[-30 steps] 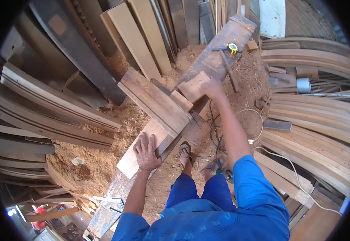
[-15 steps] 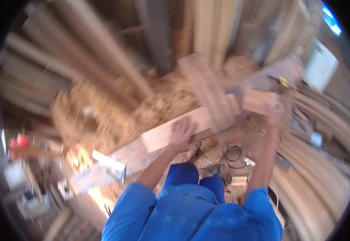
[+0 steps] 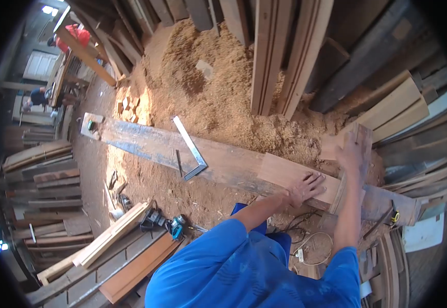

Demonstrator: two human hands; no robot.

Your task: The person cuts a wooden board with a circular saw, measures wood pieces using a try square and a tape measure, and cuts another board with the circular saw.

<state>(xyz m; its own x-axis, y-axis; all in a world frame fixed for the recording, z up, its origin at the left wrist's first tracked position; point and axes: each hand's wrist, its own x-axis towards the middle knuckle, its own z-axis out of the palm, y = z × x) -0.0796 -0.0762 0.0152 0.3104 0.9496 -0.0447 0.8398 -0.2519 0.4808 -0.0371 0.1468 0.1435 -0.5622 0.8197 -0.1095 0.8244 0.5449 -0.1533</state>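
Note:
My left hand [image 3: 307,189] lies with spread fingers on a pale wooden board [image 3: 280,172], which rests on a long worn plank [image 3: 228,160]. Farther right, my right hand [image 3: 350,155] is at a crosswise wooden piece [image 3: 363,141]; its fingers are blurred and their grip is unclear. A metal square [image 3: 188,145] with a dark handle lies across the long plank, left of the board. Beside it is a thin dark stick [image 3: 178,163]. A yellow tape measure [image 3: 395,217] sits near the plank's right end.
Sawdust [image 3: 208,92] is heaped behind the plank. Long timbers [image 3: 272,56] lean at the back. A teal power tool [image 3: 176,226] lies near stacked boards [image 3: 136,267] at the lower left. A cable [image 3: 318,241] loops on the ground. Two people are at the far left.
The view has swung left, bringing the square and the power tool into clearer sight. My right hand has moved off the small block onto the crosswise piece. My left hand stays on the pale board.

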